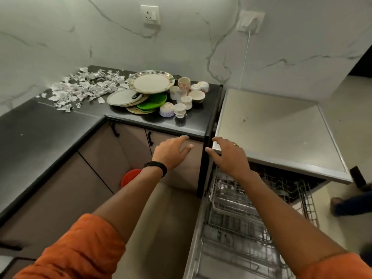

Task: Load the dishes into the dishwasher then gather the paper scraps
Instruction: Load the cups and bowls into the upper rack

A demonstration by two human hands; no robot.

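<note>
A pile of plates [151, 82], some white with patterned rims and some green [154, 100], lies on the black counter [141, 119]. Several small cups and bowls [186, 97] stand to their right. Torn paper scraps [80, 87] are spread over the counter's back left corner. The dishwasher [271, 129] stands open at the right, its wire racks [241, 208] pulled out and holding no dishes I can see. My left hand [171, 153] hovers, fingers spread, below the counter's front edge. My right hand [227, 156], also holding nothing, reaches over the dishwasher's front left corner.
A red round object [129, 177] sits on the floor by the brown cabinet doors [112, 158]. Another person's foot [338, 204] stands on the floor at the right. Two wall sockets [150, 14] are on the marble wall; a white cord hangs from the right one.
</note>
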